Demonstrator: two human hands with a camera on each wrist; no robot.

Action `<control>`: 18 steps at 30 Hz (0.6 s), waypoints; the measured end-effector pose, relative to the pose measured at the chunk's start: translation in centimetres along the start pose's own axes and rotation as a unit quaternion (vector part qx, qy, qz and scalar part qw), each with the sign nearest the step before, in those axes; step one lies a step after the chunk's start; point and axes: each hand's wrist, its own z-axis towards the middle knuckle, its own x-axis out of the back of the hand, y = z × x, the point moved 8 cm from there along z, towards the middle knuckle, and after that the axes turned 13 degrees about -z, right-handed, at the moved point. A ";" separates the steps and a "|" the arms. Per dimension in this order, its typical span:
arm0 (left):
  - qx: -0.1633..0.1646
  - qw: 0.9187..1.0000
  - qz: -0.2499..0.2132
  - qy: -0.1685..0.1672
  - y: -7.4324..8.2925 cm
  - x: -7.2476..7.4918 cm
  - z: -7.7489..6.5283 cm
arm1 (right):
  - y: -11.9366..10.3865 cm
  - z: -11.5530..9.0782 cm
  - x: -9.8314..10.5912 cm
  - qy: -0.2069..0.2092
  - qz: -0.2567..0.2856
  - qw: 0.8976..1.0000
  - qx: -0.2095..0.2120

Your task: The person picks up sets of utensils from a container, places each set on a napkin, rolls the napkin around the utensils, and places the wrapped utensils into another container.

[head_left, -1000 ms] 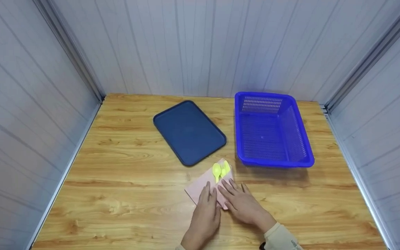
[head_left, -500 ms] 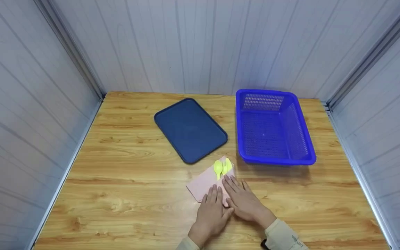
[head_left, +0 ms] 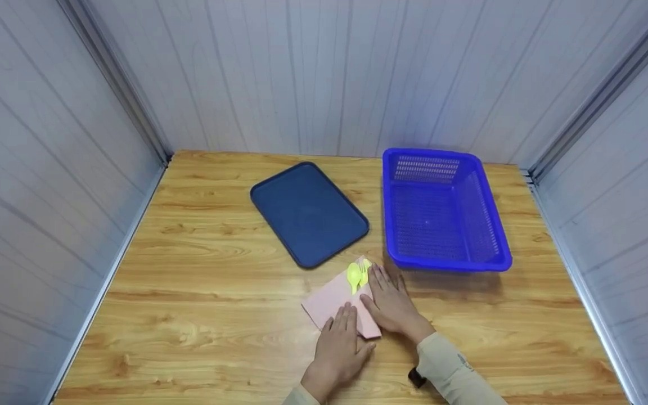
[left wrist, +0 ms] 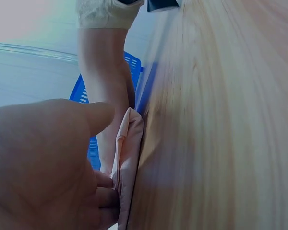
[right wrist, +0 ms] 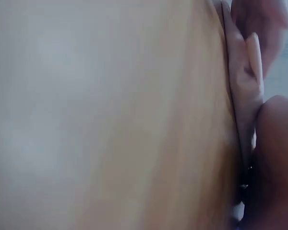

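Note:
A folded pink napkin (head_left: 327, 298) lies on the wooden table in the head view. From its fold stick out a yellow spoon (head_left: 354, 275), a yellow fork (head_left: 363, 273) and a third yellow piece, mostly covered by my right hand (head_left: 392, 304). That hand rests along the napkin's right edge with its fingers straight. My left hand (head_left: 338, 347) presses the near part of the napkin with extended fingers, the thumb held out to the side. In the left wrist view the folded layers of the napkin (left wrist: 129, 158) stand up slightly beside the fingers.
A dark blue tray (head_left: 308, 216) lies at an angle beyond the napkin. To the right of it stands a blue plastic basket (head_left: 431, 225), near the right hand's fingertips. Pale panel walls (head_left: 324, 73) enclose the table at the back and both sides.
My right hand has slid up and to the right, onto the napkin's right edge, uncovering its near corner. My left hand has turned flatter on the napkin, its thumb now spread.

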 end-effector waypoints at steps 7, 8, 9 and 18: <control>-0.011 0.999 0.028 0.011 0.0 0.2 -0.1 | 0.1 0.2 0.1 -0.001 -0.002 1.000 0.002; -0.012 0.999 0.029 0.012 0.0 0.3 -0.1 | 0.1 0.2 0.1 0.002 -0.003 1.000 0.002; -0.012 1.000 0.027 0.011 0.0 0.3 -0.1 | 0.1 0.2 0.1 0.004 -0.003 1.000 0.001; -0.015 0.999 0.031 0.016 0.3 0.7 -0.3 | -0.6 -0.4 1.5 0.042 -0.004 0.998 0.037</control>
